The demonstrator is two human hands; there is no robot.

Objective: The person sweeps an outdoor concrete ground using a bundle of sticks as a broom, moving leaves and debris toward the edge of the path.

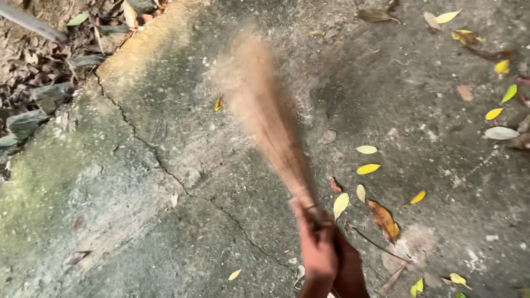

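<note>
My right hand [317,243] comes up from the bottom edge and is closed around the bound end of a straw broom [270,121]. The broom's pale brown bristles fan out up and to the left over the cracked concrete ground [165,182] and are blurred by motion. A small yellow leaf [218,103] lies just left of the bristles. Several yellow and brown fallen leaves [367,168] lie on the concrete right of my hand. My left hand is out of view.
The concrete's edge runs along the upper left, with dark stones [49,94] and dry leaf litter beyond it. A long crack [182,185] crosses the slab diagonally. More leaves [499,99] are scattered at the right edge and the top right.
</note>
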